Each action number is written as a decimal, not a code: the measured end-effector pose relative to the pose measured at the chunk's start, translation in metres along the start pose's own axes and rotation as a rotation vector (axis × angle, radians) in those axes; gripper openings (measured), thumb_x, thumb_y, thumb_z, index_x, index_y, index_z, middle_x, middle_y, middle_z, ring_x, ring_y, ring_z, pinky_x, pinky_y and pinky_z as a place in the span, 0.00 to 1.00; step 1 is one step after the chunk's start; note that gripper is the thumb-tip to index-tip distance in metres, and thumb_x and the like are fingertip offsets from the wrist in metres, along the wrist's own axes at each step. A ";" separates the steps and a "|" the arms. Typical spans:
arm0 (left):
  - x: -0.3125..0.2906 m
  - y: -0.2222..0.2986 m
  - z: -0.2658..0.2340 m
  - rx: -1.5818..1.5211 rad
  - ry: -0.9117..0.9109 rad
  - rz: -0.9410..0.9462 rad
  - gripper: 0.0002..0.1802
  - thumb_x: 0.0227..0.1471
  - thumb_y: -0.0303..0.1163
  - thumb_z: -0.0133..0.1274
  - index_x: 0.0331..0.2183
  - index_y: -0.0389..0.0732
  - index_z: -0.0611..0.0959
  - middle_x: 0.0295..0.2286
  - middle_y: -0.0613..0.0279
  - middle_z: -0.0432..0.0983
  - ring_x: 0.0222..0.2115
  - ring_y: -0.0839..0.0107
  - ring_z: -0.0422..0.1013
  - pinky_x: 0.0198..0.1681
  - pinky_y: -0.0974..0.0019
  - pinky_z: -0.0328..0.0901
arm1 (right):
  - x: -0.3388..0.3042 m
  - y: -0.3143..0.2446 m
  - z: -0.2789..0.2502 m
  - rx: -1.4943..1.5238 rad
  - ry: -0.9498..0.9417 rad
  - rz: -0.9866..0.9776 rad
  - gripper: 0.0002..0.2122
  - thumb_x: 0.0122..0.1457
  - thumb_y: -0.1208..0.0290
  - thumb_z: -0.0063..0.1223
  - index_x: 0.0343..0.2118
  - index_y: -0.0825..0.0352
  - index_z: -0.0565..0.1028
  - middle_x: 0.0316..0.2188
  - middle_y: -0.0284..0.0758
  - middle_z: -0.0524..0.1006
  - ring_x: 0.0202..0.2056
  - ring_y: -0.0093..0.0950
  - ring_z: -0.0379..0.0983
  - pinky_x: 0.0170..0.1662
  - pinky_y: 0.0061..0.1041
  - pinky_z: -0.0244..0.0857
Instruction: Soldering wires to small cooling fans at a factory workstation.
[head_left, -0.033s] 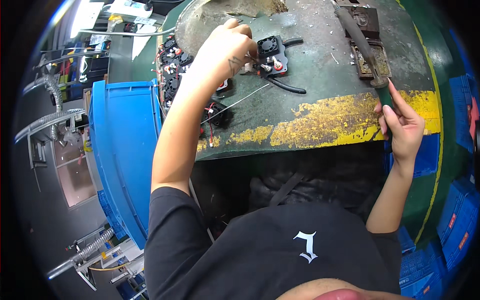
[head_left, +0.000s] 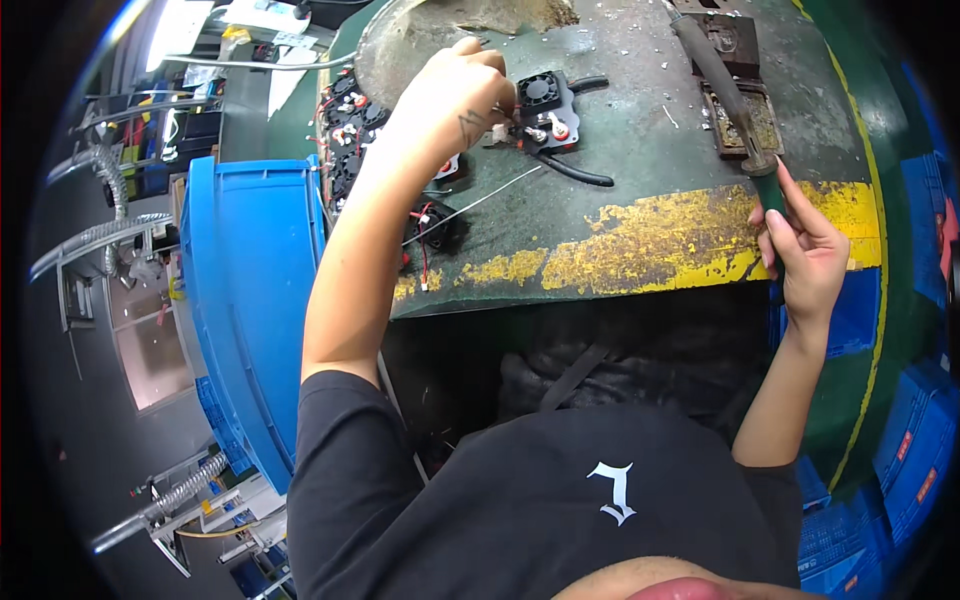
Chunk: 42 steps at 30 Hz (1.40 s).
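My right hand (head_left: pixel 805 240) is wrapped round the green handle of a large soldering iron (head_left: pixel 722 82). The iron's long grey barrel points away from me, over a small metal tray (head_left: pixel 768 105) with yellowish residue. Further left, my left hand (head_left: pixel 465 95) has its fingers curled together at the left edge of a black fan module (head_left: pixel 541 92). Whatever is between those fingertips is hidden. The module carries a small square fan, two metal terminals (head_left: pixel 548 130) with red beneath one, and thick black cables (head_left: pixel 575 170). A thin pale wire (head_left: pixel 475 205) lies on the bench nearer me.
Several more fan modules (head_left: pixel 350 130) crowd the bench's left side, partly behind my left forearm. A blue bin (head_left: pixel 250 230) stands left of the bench. Worn yellow paint (head_left: pixel 660 240) marks the front edge. Blue crates (head_left: pixel 915 430) stand on the floor at right.
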<state>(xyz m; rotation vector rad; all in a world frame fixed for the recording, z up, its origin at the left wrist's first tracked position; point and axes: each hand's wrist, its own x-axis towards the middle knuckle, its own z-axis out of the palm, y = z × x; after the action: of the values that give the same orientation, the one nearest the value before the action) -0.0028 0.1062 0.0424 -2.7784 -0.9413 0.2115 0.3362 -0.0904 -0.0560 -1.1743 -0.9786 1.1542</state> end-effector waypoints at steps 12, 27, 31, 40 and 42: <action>-0.070 0.031 -0.094 0.026 0.185 -0.065 0.07 0.42 0.27 0.60 0.28 0.45 0.88 0.28 0.66 0.76 0.36 0.62 0.73 0.41 0.60 0.70 | -0.001 0.008 -0.008 -0.054 -0.013 -0.016 0.25 0.65 0.83 0.51 0.66 0.69 0.68 0.35 0.36 0.81 0.22 0.14 0.66 0.23 0.13 0.59; -0.172 -0.120 -0.098 0.212 0.274 -0.281 0.09 0.49 0.33 0.66 0.34 0.43 0.89 0.27 0.59 0.75 0.35 0.57 0.71 0.39 0.58 0.67 | -0.001 0.007 -0.007 -0.036 -0.024 -0.027 0.25 0.64 0.82 0.53 0.65 0.69 0.69 0.33 0.35 0.81 0.22 0.12 0.66 0.21 0.11 0.58; -0.157 -0.152 -0.030 0.075 0.235 -0.348 0.09 0.48 0.37 0.68 0.35 0.48 0.91 0.29 0.62 0.78 0.35 0.59 0.73 0.40 0.61 0.68 | -0.001 0.007 -0.005 -0.044 -0.007 -0.030 0.25 0.64 0.83 0.52 0.65 0.69 0.69 0.33 0.35 0.81 0.21 0.12 0.66 0.21 0.12 0.58; -0.187 -0.128 -0.026 0.210 0.158 -0.323 0.15 0.47 0.34 0.68 0.39 0.44 0.88 0.39 0.63 0.81 0.42 0.58 0.75 0.47 0.58 0.71 | 0.003 0.008 -0.006 -0.061 -0.018 -0.030 0.25 0.65 0.83 0.52 0.65 0.69 0.69 0.33 0.35 0.81 0.22 0.13 0.66 0.21 0.12 0.57; -0.202 -0.101 -0.066 0.276 0.221 -0.337 0.15 0.48 0.28 0.65 0.41 0.43 0.87 0.40 0.64 0.81 0.42 0.58 0.75 0.48 0.59 0.71 | 0.003 0.011 -0.008 -0.081 -0.022 -0.042 0.24 0.65 0.82 0.51 0.66 0.70 0.68 0.34 0.35 0.80 0.22 0.14 0.66 0.22 0.13 0.57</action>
<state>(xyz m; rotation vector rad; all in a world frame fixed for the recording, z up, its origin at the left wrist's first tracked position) -0.2084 0.0515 0.1440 -2.2965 -1.1986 -0.0173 0.3430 -0.0882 -0.0680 -1.2017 -1.0705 1.1056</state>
